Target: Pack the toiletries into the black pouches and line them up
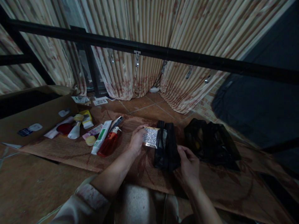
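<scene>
My left hand [137,140] is closed round a square, glittery silver case [151,137] with a shiny metallic edge. Beside the case, at its right, lies a black fabric pouch [172,152] whose top is parted, with something pale just visible inside. The fingers of my right hand [189,163] pinch the pouch's right edge. Left of my left hand lie a red pump bottle [108,143], a white and green tube [102,137] and a dark slim tube [115,123].
A patterned mat [77,155] lies under everything. Small toiletries and a yellow packet [86,119] lie near a cardboard box [39,115] at left. A black plastic bag [210,140] sits at right. A dark metal bar [151,46] crosses before striped curtains [149,18].
</scene>
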`<state>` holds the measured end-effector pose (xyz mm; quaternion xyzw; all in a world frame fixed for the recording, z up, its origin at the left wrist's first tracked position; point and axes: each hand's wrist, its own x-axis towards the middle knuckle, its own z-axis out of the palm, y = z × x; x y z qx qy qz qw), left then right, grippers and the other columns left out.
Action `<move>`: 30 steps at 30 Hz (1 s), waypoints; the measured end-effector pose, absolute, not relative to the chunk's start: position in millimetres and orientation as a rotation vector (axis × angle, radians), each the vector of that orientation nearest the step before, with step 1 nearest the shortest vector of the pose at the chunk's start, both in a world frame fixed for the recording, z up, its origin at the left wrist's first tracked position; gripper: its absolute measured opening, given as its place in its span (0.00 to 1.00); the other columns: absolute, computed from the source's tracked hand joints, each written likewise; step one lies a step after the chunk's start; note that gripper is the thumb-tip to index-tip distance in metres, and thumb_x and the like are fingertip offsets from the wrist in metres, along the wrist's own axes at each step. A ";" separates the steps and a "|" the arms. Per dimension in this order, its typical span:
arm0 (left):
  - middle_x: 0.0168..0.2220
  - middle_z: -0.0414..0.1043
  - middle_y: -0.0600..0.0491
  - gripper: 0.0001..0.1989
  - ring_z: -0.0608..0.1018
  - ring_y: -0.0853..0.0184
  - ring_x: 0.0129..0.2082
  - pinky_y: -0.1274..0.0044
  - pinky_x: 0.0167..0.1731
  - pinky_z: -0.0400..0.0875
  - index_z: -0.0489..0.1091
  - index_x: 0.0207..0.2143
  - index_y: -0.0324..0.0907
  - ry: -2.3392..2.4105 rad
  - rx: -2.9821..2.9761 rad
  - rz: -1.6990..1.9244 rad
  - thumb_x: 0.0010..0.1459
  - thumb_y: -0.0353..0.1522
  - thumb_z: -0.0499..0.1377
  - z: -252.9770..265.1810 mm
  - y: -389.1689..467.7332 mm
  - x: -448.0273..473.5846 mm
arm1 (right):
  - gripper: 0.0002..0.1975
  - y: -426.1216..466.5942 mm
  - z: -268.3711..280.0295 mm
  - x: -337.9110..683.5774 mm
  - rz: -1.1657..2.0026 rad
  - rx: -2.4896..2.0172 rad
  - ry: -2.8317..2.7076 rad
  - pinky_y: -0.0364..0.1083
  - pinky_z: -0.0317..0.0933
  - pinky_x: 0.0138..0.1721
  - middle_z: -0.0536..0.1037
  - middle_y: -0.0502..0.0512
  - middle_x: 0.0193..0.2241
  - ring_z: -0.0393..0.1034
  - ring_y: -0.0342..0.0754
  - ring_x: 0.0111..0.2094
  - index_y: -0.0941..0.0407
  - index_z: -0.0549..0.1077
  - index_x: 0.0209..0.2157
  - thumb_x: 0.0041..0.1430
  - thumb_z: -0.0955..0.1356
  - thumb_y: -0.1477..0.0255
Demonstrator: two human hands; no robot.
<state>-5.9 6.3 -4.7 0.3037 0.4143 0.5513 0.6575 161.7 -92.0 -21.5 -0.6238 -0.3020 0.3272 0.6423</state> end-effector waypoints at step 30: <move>0.26 0.72 0.55 0.19 0.71 0.69 0.23 0.79 0.25 0.62 0.74 0.36 0.39 0.956 0.684 1.235 0.36 0.30 0.59 -7.0 6.9 -5.5 | 0.16 -93.3 -23.4 162.7 0.757 -1.404 -0.732 0.43 0.61 0.31 0.77 0.52 0.27 0.69 0.46 0.29 0.58 0.77 0.31 0.48 0.72 0.59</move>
